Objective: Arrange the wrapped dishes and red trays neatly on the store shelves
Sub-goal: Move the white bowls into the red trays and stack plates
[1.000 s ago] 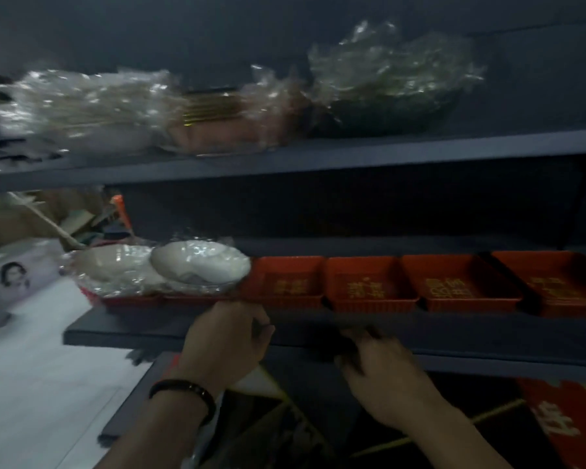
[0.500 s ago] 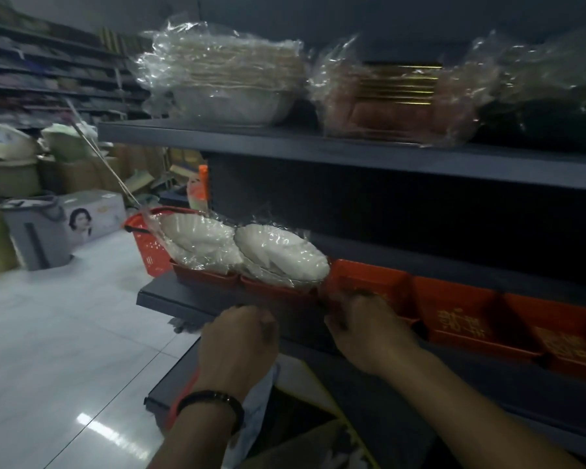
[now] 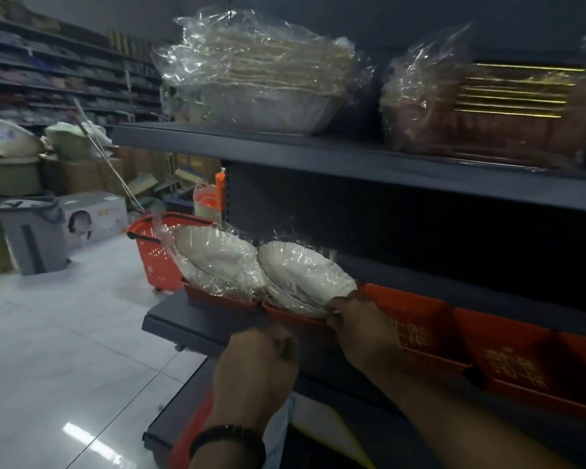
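Crinkly glossy plastic wrap on white dishes (image 3: 305, 272); matt red plastic trays (image 3: 508, 353); dark matt shelves (image 3: 352, 160)

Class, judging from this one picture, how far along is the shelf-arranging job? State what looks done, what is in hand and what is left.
Done: the wrapped stacks sit on the upper shelf, and a row of red trays lines the lower one. In hand: the right hand grips the tray under the second wrapped white dish, with the left hand by the shelf edge. Left: probably straightening both tilted dishes; the first leans too.

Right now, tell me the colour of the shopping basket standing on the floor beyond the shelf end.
Red, with a dark handle: the shopping basket, seen in the head view.
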Available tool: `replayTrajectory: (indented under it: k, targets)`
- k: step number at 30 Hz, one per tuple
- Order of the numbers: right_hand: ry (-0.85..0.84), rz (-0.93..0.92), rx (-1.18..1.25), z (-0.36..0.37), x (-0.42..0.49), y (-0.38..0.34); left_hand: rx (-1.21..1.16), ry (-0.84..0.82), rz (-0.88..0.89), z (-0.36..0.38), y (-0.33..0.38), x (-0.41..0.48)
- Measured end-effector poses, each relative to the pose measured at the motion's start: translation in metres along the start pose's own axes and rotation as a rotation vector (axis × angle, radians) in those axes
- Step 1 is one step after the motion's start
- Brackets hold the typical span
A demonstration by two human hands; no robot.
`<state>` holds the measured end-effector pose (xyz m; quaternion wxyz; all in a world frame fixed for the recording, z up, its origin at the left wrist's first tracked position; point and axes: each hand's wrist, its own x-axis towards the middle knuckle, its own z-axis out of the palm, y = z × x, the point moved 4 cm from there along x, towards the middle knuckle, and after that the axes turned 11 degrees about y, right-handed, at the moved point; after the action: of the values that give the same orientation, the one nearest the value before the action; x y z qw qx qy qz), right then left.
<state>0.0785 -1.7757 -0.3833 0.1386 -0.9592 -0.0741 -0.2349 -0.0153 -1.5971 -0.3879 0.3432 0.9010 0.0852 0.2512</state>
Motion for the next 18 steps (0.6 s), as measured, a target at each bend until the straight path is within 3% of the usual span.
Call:
replayTrajectory:
  k: [8,18]
  targets:
    - [0.06,-0.091,-0.119,0.011,0.005,-0.006,-0.047,0.013,-0.01,0.002,0.005,0.005]
    - [0.178,-0.022,0.07,-0.009,0.036,0.006,-0.163,-0.018,-0.109,-0.002,0.007,0.001]
